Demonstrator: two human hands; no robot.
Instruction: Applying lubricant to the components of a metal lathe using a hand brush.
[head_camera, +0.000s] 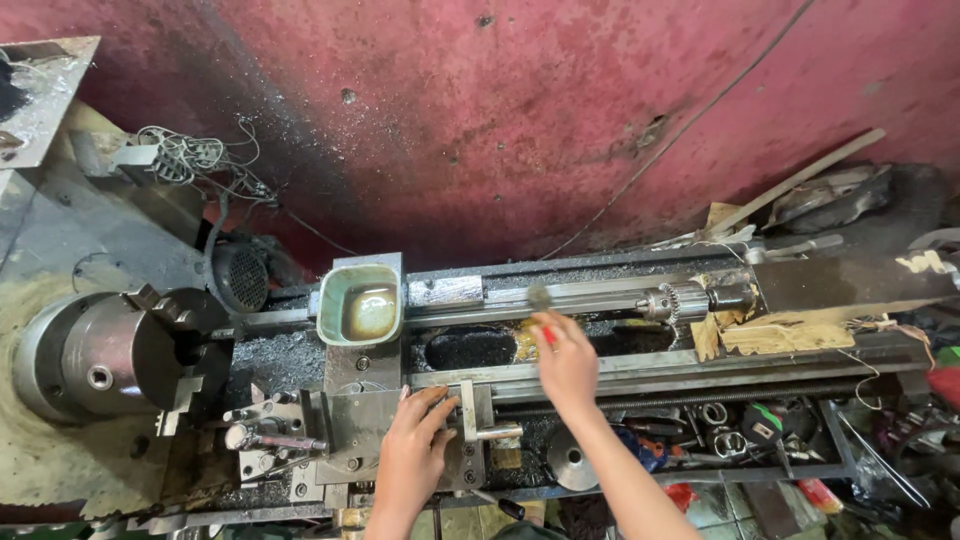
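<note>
A grimy metal lathe (480, 390) ran across the view, set against a stained red wall (520, 110). Its bed was dark with oil and swarf. Everything below is placed from the green tub (361, 303), a squarish container of murky liquid that sat on the carriage.

Left of the tub stood the chuck (95, 355), round and grey, jaws showing, with a ribbed motor (240, 277) just behind it. Further left and above, a tangle of wire (190, 155) lay on a slab. Right of the tub the bed rails stretched open and bare as far as the tailstock (700, 298), which carried a drill chuck. Past it lay cardboard scraps (780, 335) and a wooden strip (800, 180) leaning on the wall. Below and right of the tub a tray (760, 430) held loose tools and rings, crowded to the edge.

The right hand (568, 362) reached over the rails right of the tub, fingers curled tight on a small brush (541, 305) with a red handle; its pale bristles touched the rear rail. The brush looked worn and blurred, so finer detail could not be told.

The left hand (415, 450) lay below the tub, fingers spread flat on the carriage apron (355, 425), beside a bent lever (480, 425).
</note>
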